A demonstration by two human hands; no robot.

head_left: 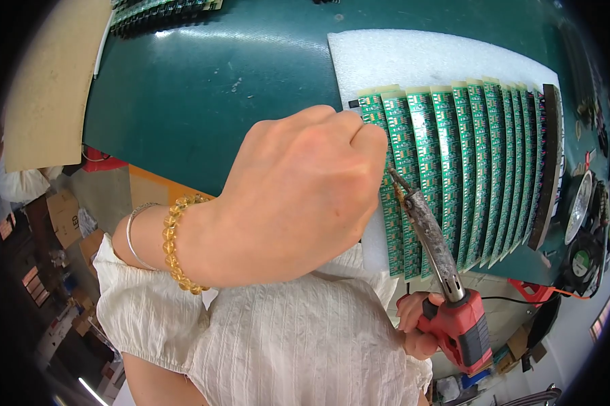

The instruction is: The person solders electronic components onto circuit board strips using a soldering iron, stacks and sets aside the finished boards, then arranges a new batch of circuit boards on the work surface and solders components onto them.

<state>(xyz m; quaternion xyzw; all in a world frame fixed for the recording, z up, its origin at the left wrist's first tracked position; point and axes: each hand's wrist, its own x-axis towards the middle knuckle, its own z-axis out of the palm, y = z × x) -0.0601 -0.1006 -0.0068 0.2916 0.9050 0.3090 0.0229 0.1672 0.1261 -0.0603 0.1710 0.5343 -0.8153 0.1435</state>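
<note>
My right hand [418, 325] grips the red handle of a soldering gun [464, 331]. The long metal barrel slants up and left. Its tip rests at or just above the nearest strip of the green circuit boards [447, 135]; touching or apart I cannot tell. My left hand [311, 183] is closed, knuckles up, over the left edge of the boards. Its fingertips are hidden beneath it, along with whatever they may hold. A small black part [353, 104] shows at the upper left corner of the boards. The strips stand side by side in an overlapping row.
Under the boards lies a white foam sheet [413, 54] on the green tabletop [203, 88]. A dark bar [550, 162] borders the row's right end. Further right are a round metal dish [579, 206] and a small black fan [580, 262]. More boards [156, 17] lie at the far left.
</note>
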